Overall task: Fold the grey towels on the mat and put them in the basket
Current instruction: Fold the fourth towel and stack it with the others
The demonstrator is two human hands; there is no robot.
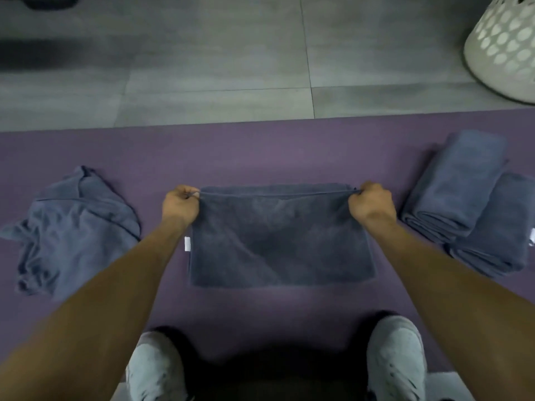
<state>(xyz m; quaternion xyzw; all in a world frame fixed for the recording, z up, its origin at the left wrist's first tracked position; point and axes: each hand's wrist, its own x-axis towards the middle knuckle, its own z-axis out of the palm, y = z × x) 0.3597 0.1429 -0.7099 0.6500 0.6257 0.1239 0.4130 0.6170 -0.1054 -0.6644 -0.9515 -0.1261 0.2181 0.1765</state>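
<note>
Purple mat (260,151) bears rectangular plush grey towel (282,241).

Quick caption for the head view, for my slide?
Both hands pinch a grey towel's far corners on the purple mat, folded towels beside it.

A grey floor in a dim room

The floor (202,68) is made of big grey tiles with thin dark lines between them. The tiles look a bit cloudy, with lighter and darker patches. A dark smudgy shadow (43,56) lies across the tiles on the far left, and a dark shape (49,1) sits at the top left corner, too blurry to tell what it is. The light is soft and low. No walls or windows show.
</note>
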